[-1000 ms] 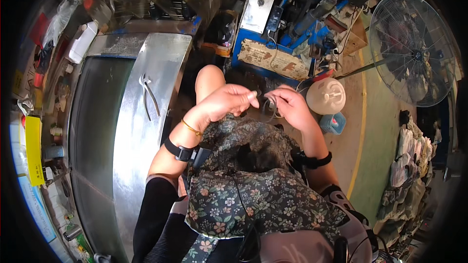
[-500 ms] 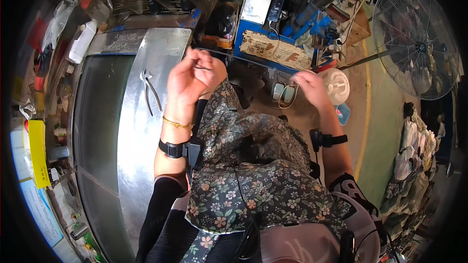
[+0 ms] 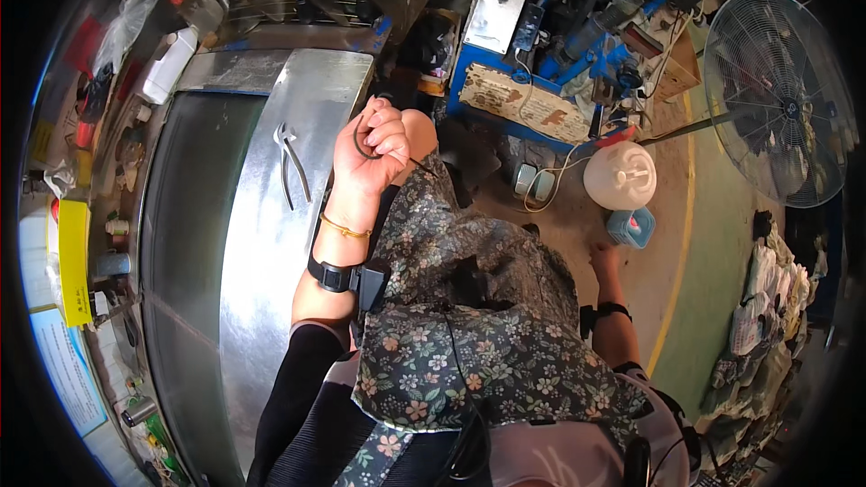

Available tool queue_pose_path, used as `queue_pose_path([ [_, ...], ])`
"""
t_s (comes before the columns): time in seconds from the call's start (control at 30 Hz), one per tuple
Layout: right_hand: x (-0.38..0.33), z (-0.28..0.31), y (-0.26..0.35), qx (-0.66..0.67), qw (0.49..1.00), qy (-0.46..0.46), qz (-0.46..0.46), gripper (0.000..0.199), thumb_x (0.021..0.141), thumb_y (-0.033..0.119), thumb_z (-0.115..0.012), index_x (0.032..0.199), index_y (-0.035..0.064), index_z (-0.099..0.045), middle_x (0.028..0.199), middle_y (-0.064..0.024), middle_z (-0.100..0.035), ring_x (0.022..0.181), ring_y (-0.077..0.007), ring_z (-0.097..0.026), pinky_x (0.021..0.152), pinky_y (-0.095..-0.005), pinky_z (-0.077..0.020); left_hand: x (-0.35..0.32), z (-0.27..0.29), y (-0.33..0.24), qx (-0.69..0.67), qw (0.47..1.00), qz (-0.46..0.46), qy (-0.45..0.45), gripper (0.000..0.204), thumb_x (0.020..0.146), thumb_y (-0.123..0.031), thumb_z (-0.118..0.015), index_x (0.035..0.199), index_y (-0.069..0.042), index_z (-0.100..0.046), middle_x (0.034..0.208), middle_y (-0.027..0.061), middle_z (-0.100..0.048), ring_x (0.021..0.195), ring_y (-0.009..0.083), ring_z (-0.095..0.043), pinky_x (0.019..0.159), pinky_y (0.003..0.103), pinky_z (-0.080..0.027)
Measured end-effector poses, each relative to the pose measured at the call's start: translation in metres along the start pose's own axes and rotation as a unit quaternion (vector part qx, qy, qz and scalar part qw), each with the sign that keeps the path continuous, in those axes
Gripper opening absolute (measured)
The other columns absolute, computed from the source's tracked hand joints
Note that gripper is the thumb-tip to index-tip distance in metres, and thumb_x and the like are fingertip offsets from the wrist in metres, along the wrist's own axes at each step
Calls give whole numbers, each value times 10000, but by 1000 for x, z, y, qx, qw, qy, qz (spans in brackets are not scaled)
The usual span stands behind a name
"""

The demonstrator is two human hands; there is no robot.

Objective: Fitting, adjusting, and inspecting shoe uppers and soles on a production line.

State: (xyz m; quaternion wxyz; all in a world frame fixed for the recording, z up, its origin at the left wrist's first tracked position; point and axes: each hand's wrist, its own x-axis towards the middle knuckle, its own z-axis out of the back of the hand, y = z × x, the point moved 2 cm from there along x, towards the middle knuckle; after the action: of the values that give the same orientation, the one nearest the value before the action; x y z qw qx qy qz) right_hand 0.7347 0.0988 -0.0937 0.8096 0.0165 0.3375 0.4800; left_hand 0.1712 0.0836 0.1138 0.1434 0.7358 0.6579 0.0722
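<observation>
Workshop floor and a sheet-metal bench (image 3: 262,243) fill the view; pliers (image 3: 290,162) lie untouched on the metal at 9 o'clock from my left hand (image 3: 372,151). That hand is closed around a small dark ring with a trailing wire (image 3: 363,140), raised above the bench edge. My right hand (image 3: 603,259) hangs low at 4 o'clock, near a blue box (image 3: 631,225) and white jug (image 3: 621,176); I cannot tell its grip. I judge the wire piece unfinished, not yet set down.
</observation>
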Motion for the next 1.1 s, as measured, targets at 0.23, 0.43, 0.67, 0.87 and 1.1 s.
queue_pose_path([
  [0.23,-124,8,285,124,837,36,532,575,842,170,-710,1369,81,-495,1462,-170,-424,1385,-293,-373,1102,-381,-336,-5,-9,45,2,989,132,-63,221,999,-200,-472,870,-46,-565,659,-13,-420,480,88,-365,460,221,-296],
  [0.43,-232,24,388,196,750,374,509,182,960,135,-596,1063,8,-676,844,-57,-698,774,-114,-633,716,-266,-510,-48,-40,81,418,903,90,34,211,1018,-247,-479,995,-49,-548,598,-57,-364,441,33,-306,402,195,-241],
  [0.67,-142,69,344,214,796,36,564,180,928,163,-627,922,-8,-681,853,-67,-690,786,-137,-622,724,-279,-489,-88,-30,3,259,966,-9,-19,220,1030,-211,-460,885,-53,-511,610,-27,-380,441,57,-312,423,203,-251],
  [0.87,-123,84,297,122,816,-18,564,163,916,136,-622,918,-15,-683,834,-91,-684,753,-155,-619,699,-291,-484,-91,-15,-29,168,982,-89,4,208,1036,-177,-430,903,-44,-520,609,-17,-395,450,67,-337,438,217,-277],
  [1.1,-57,104,189,127,902,-134,391,168,918,154,-635,936,-3,-696,691,-60,-609,654,-109,-554,617,-277,-454,-96,-39,-71,160,962,-201,92,234,1041,-165,-416,858,-48,-502,629,-18,-410,471,68,-349,448,216,-290],
])
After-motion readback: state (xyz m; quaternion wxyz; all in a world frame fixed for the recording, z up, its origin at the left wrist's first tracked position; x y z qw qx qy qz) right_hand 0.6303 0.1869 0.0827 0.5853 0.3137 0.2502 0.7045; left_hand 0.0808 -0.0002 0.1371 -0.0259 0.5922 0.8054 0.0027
